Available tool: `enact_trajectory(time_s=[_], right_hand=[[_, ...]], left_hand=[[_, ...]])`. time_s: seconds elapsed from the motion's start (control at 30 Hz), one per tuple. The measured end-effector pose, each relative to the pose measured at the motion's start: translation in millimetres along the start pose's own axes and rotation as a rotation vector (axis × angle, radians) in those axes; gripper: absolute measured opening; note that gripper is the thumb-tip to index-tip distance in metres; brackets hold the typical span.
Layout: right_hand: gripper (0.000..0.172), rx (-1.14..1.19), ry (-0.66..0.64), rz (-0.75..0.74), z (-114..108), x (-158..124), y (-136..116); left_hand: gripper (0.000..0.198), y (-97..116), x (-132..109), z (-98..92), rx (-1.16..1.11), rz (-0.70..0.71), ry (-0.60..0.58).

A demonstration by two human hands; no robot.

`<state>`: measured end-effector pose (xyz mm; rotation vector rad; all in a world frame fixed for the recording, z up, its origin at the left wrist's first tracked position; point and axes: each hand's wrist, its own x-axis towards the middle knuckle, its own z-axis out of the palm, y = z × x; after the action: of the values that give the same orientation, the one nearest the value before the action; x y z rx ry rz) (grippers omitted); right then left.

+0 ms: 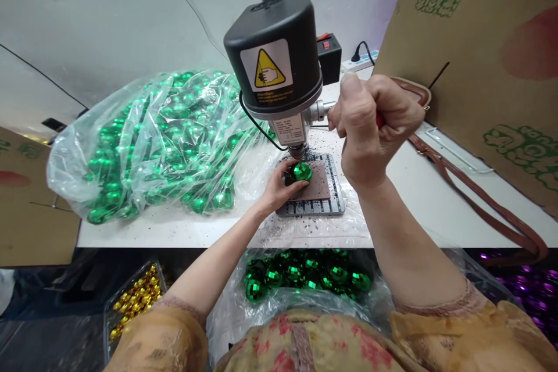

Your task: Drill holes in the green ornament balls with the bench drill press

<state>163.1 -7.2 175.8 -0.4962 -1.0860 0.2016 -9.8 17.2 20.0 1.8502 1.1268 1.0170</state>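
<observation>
Head view, left fingers (298,187) holding glossy, faceted green ball (302,172), right fingers (357,110) clenched round red handle (380,121).

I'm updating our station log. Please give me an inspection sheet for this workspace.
Surface: white table, dark flecks scattered around the machine.
Job's things: green ball under the machine; clear bag of green balls to the left; more green balls below the table edge.
Clutter: brown strap on the right.
Hands: left hand holds the green ball; right hand grips a lever.
Cables: thin black cable on the machine; black plug in a power strip.
Surroundings: cardboard on both sides; gold balls lower left, purple balls lower right.
</observation>
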Motion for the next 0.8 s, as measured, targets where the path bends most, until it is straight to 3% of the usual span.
enact_trajectory(time_s=[0.23, 0.57, 0.8], right_hand=[[0.056, 0.003, 0.008, -0.007, 0.0, -0.3, -1.4], [0.066, 0.065, -0.037, 0.090, 16.6, 38.3, 2.5], [0.061, 0.087, -0.076, 0.086, 14.3, 40.9, 6.9]], left_hand=[[0.056, 6.3, -1.6, 11.7, 0.024, -0.004, 0.048], [0.057, 3.2, -11.6, 11.4, -0.011, 0.062, -0.002], [0.056, 1.7, -15.9, 16.1, -0.055, 0.018, 0.040]])
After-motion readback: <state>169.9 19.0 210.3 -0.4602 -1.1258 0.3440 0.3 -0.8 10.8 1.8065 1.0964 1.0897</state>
